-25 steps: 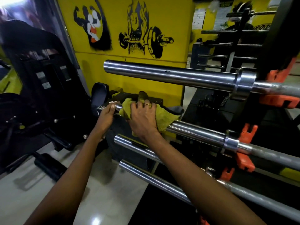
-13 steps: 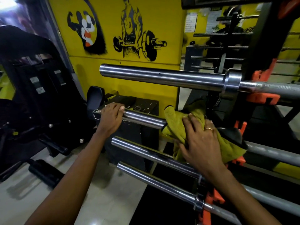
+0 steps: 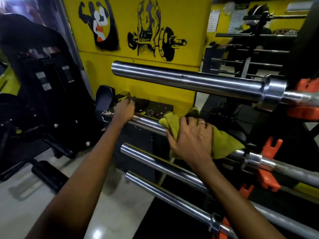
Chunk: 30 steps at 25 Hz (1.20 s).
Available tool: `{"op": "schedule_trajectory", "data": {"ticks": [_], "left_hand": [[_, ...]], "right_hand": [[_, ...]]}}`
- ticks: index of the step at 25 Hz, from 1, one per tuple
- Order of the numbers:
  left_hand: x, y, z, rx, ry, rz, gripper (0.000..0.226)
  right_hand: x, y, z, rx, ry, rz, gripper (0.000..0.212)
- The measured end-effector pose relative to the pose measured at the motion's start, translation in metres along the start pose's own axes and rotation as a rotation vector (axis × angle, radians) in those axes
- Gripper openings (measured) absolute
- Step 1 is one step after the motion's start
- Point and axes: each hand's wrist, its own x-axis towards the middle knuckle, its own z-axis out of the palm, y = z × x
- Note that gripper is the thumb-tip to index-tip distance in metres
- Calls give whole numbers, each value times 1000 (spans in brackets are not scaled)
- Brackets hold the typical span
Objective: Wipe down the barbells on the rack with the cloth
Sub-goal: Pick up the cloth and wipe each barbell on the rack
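Observation:
Several chrome barbells lie level on a black rack with orange hooks. The top barbell is untouched. On the second barbell, my left hand grips the sleeve's end. My right hand wraps a yellow-green cloth around the same sleeve, near its middle and left of the collar. Below it run the third barbell and the fourth barbell.
A yellow wall with black murals stands behind the bar ends. A black weight machine fills the left side, its foot on the pale tiled floor. A black box sits behind the second bar. More racked bars show at the back right.
My right hand slid the cloth from the sleeve's end toward the collar, then back a little to the left. My left hand has kept its grip on the sleeve's end.

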Motion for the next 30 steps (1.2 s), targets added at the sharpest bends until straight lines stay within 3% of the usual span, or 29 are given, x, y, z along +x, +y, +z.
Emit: {"op": "schedule_trajectory", "data": {"ticks": [2,5,9,14,17,21,26,28,30], "left_hand": [[-14,-24,3,-248,90,4,52],[-24,-61,3,-302,14,48,61],[-31,-71,-15,-222,-12,194,31],[-40,-51,-18,109,74,363,33],[-57,-37,5,292,79,588,46],[-78,-17,41,350,127,597,49],[-69,14,37,266,272,563,48],[-55,28,28,382,119,426,51],[-50,44,22,512,-109,250,43]], "right_hand": [[13,-23,9,28,-16,-48,57],[30,-59,21,23,-25,-142,61],[40,-91,20,-13,-68,-294,77],[7,-32,5,6,-105,-507,90],[-37,26,-4,33,36,-378,90],[-77,70,-17,30,40,-176,94],[-76,58,-17,46,40,-2,93],[-53,57,-26,13,-31,54,86],[-27,63,-37,2,-207,76,80]]}}
